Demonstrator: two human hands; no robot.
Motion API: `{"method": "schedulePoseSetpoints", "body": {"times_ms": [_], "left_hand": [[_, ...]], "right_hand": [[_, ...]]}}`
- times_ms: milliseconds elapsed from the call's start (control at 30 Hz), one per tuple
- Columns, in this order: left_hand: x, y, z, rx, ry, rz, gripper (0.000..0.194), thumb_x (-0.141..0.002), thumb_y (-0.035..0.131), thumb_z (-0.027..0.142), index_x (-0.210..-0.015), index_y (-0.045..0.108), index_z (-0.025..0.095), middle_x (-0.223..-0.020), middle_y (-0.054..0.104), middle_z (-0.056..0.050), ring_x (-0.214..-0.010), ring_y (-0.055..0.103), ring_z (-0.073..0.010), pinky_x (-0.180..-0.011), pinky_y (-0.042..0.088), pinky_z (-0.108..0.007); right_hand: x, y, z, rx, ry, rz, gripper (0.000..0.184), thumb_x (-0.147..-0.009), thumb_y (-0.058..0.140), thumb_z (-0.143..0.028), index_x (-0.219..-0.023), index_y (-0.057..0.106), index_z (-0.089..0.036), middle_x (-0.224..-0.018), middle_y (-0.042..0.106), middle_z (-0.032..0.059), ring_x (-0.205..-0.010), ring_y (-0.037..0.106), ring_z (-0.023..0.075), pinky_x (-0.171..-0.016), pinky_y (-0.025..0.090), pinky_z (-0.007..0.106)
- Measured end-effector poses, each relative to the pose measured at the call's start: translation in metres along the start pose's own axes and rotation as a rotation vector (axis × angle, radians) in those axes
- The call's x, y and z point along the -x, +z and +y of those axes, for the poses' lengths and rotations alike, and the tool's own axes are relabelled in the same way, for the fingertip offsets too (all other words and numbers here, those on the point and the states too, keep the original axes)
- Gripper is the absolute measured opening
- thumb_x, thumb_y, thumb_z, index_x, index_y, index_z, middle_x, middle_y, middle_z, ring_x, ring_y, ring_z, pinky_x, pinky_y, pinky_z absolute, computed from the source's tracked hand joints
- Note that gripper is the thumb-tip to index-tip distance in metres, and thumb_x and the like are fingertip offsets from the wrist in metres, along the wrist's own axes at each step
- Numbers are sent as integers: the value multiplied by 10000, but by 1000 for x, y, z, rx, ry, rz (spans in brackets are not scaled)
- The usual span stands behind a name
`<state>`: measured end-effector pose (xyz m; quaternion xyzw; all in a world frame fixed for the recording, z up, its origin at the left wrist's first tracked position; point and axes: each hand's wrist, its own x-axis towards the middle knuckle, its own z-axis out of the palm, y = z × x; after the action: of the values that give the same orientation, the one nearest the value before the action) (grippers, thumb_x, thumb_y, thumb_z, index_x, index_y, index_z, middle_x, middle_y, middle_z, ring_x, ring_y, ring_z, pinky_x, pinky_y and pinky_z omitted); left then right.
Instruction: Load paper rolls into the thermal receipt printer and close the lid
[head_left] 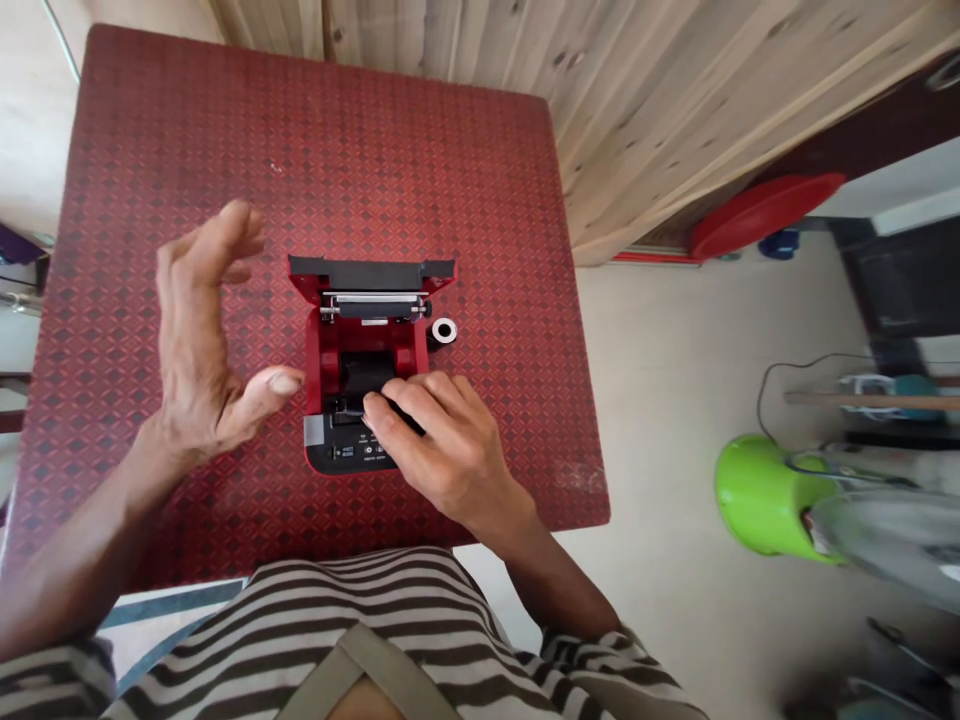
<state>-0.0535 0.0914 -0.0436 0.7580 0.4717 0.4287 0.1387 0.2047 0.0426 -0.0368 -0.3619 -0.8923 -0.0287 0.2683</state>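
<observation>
A small red and black printer (pixel 322 350) sits on the table with its lid (pixel 371 274) raised, showing a roller (pixel 375 308) under the lid and a black part (pixel 366 374) in the red bay. My right hand (pixel 442 440) rests over the printer's front right, its fingers bent and pressed together at the front edge of the bay. The tips partly hide what they grip there. To the left, my left hand (pixel 206 330) is raised with thumb and fingers wide apart, holding nothing; its thumb tip is close to the printer's left side. A small roll (pixel 444 331) with a white end stands just right of the printer.
The red patterned table (pixel 450 180) has its right edge beyond the roll. Wooden panelling (pixel 480 45) runs behind it. On the floor at right are a green bucket (pixel 750 495), a red basin (pixel 765 210) and a dark cable (pixel 763 400).
</observation>
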Motion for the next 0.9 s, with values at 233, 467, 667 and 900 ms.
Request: {"method": "schedulePoseSetpoints", "body": {"times_ms": [233,467,667,900], "left_hand": [[-5,5,17,113,103,-155,775,-1038,366,772,-1602,488,254,-1402,691,-113,-1220,683,-292,-1090,530,-514],[39,7,15,-68,355,-218,745,-966,535,792,-1513,593,291,-1340,709,-126,-1266,694,-351,-1076,539,-554],[46,14,11,-106,383,-204,769,-891,660,803,-1476,602,308,-1326,710,-109,-1261,702,-339,-1032,571,-515],[44,15,11,-168,452,-186,781,-868,685,813,-1393,628,238,-1289,705,-133,-1252,708,-338,-980,601,-509]], "right_hand": [[-1,-8,-14,21,-5,-9,154,-1047,633,-127,-1046,786,-139,-938,755,50,-832,556,180,-704,447,351],[4,-9,-18,46,-26,-27,167,-1048,628,-124,-1062,791,-159,-938,752,55,-840,577,182,-685,458,362],[3,-6,-17,26,-14,-3,149,-1030,643,-104,-1053,790,-109,-903,765,55,-804,579,181,-681,470,358],[9,-2,-15,35,1,-16,122,-1053,642,-172,-1083,761,-163,-941,771,54,-822,609,180,-698,487,357]]}}
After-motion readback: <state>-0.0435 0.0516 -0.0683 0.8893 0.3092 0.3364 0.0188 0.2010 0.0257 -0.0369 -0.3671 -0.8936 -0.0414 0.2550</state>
